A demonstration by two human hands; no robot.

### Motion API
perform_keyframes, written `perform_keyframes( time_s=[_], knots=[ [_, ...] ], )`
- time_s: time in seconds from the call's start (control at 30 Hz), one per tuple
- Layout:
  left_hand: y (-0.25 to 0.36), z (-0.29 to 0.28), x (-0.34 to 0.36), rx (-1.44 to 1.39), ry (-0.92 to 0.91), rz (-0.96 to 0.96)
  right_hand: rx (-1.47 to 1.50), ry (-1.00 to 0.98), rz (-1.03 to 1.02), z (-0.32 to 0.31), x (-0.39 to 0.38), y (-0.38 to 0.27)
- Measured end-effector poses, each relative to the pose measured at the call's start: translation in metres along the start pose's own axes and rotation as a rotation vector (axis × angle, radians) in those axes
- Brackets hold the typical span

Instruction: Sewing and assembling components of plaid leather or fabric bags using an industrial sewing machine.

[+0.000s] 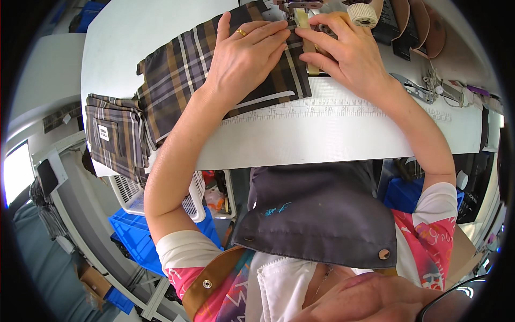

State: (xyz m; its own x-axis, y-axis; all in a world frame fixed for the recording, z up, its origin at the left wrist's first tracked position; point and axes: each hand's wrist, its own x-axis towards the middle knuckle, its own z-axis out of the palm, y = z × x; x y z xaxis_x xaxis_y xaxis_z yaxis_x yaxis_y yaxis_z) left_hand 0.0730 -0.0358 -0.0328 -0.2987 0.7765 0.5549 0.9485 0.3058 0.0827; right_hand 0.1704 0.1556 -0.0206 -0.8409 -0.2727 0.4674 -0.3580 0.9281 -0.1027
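A brown, black and white plaid fabric piece (pixel 179 67) lies flat on the white sewing table (pixel 332 134). My left hand (pixel 244 59) rests on top of it, palm down, fingers stretched forward. Its fingertips reach the fabric's edge close to the sewing machine's needle area (pixel 296 7). On the other side of that edge is my right hand (pixel 351 53), its thumb and fingers apart and slightly bent. Those fingertips are at the fabric edge, beside a beige strip (pixel 313 67) on the machine bed. The needle itself is too small to make out.
A stack of folded plaid pieces (pixel 96 153) with a white label lies at the table's left. A printed ruler (pixel 343 107) runs along the tabletop. Metal scissors (pixel 413 88) lie at the right. Below are a white basket (pixel 122 193) and a blue crate (pixel 137 233).
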Motion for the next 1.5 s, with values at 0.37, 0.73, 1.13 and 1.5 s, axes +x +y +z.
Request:
perform_keyframes(
  time_s=[0.37, 0.73, 1.13, 1.5],
  knots=[
    [-0.007, 0.001, 0.003, -0.013, -0.033, -0.026, -0.066, 0.027, -0.021, -0.003, 0.006, 0.000],
    [-0.007, -0.002, 0.002, -0.040, -0.104, -0.048, 0.072, 0.079, 0.032, -0.007, 0.010, -0.002],
    [0.008, -0.017, -0.005, -0.285, -0.117, -0.225, 0.032, 0.063, -0.115, 0.000, -0.018, -0.024],
    [0.010, -0.028, 0.020, -0.283, -0.163, -0.179, 0.468, -0.016, 0.250, -0.014, -0.007, -0.007]
  ],
)
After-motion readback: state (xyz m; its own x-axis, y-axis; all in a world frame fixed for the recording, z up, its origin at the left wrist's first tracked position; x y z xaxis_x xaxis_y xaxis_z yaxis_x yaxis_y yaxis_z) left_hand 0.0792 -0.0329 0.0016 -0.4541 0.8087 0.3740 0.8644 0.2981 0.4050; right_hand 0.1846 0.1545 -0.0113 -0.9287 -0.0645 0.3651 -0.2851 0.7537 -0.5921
